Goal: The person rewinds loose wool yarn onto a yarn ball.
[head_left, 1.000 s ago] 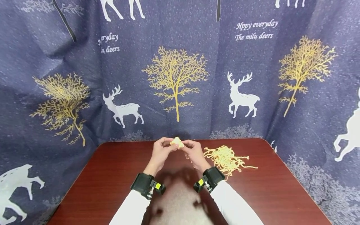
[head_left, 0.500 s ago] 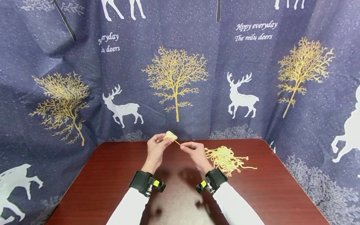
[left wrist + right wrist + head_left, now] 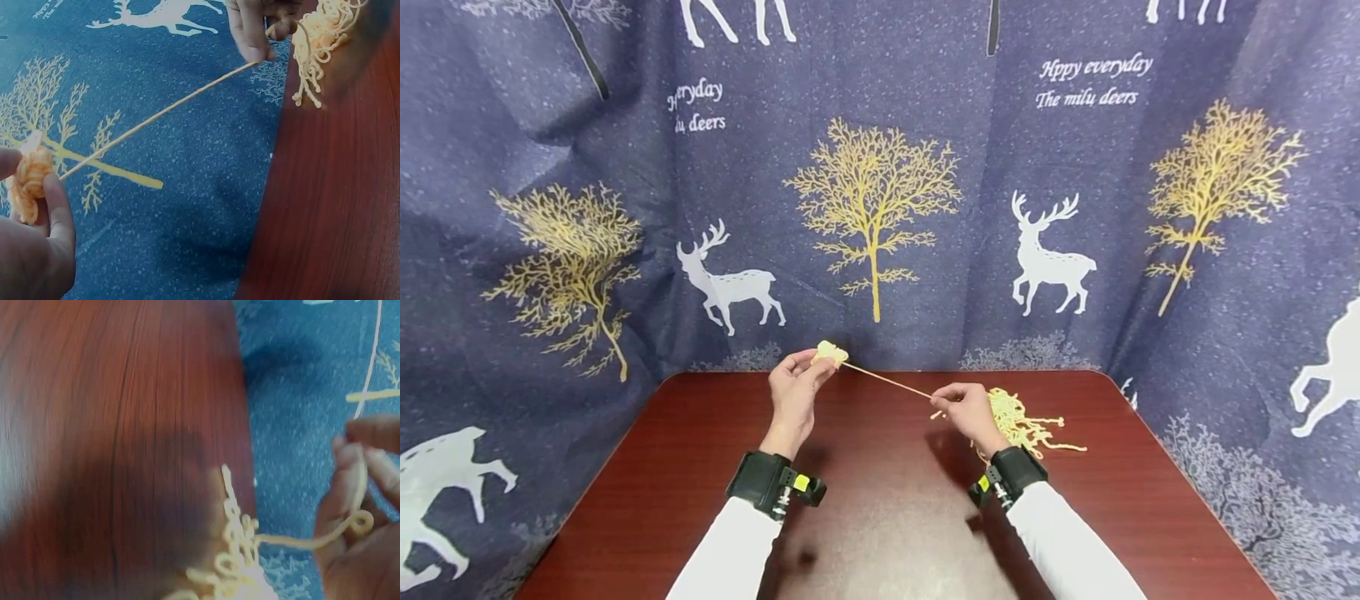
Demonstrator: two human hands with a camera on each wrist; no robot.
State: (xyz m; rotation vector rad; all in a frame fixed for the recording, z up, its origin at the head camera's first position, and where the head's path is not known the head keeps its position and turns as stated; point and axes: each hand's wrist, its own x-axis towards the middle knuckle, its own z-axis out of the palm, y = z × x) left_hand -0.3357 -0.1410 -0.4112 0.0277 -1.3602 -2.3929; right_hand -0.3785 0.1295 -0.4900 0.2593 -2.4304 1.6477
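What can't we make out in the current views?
Head: left part of the yarn pile, behind the right hand.
Left wrist: parts of the wound yarn bundle, covered by the left hand.
Right wrist: the yarn pile, cut off by the bottom edge; right hand, blurred, cut off at right.

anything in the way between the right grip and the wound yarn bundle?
Nothing visible. The strand runs clear through the air from the right grip to the wound bundle in the left grip; the loose pile lies on the table, off that line.
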